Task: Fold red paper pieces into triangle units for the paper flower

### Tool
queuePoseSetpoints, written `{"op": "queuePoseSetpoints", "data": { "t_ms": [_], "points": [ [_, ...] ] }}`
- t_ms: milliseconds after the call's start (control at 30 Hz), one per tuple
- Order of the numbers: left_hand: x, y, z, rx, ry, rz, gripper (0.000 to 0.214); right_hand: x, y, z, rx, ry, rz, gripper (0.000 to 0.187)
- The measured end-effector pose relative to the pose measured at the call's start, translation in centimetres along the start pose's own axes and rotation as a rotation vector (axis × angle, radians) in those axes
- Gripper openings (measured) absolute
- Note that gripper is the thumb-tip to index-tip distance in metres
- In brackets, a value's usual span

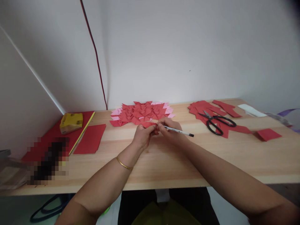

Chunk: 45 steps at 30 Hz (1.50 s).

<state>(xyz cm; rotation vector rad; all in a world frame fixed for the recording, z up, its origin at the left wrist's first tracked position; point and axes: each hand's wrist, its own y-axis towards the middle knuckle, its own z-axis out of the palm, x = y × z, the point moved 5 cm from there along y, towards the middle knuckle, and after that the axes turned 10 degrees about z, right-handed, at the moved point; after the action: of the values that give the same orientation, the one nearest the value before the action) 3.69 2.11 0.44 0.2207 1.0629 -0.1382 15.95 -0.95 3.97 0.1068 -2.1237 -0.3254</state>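
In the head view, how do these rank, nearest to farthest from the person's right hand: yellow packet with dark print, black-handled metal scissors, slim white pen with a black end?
1. Slim white pen with a black end: held in the right hand.
2. Black-handled metal scissors: to its right, partly over red paper pieces.
3. Yellow packet with dark print: far left.

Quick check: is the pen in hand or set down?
In hand: the right hand grips the pen, its dark end jutting out to the right.
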Motion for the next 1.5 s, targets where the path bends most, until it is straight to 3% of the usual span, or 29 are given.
{"op": "queuePoseSetpoints", "data": {
  "t_ms": [567, 833, 1500],
  "points": [
    [0.2, 0.1, -0.2, -0.008, 0.007, -0.009, 0.014, 0.0, 0.0, 0.0, 0.015, 0.011, 0.017, 0.015],
    [0.1, 0.1, -0.1, 0.02, 0.006, -0.005, 0.014, -0.9, 0.1, 0.2, 0.005, 0.149, -0.002, 0.013],
    [0.4, 0.1, -0.3, 0.006, 0.021, 0.015, 0.017, -0.4, 0.1, 0.3, 0.037, 0.107, 0.016, 0.015]
  ]
}}
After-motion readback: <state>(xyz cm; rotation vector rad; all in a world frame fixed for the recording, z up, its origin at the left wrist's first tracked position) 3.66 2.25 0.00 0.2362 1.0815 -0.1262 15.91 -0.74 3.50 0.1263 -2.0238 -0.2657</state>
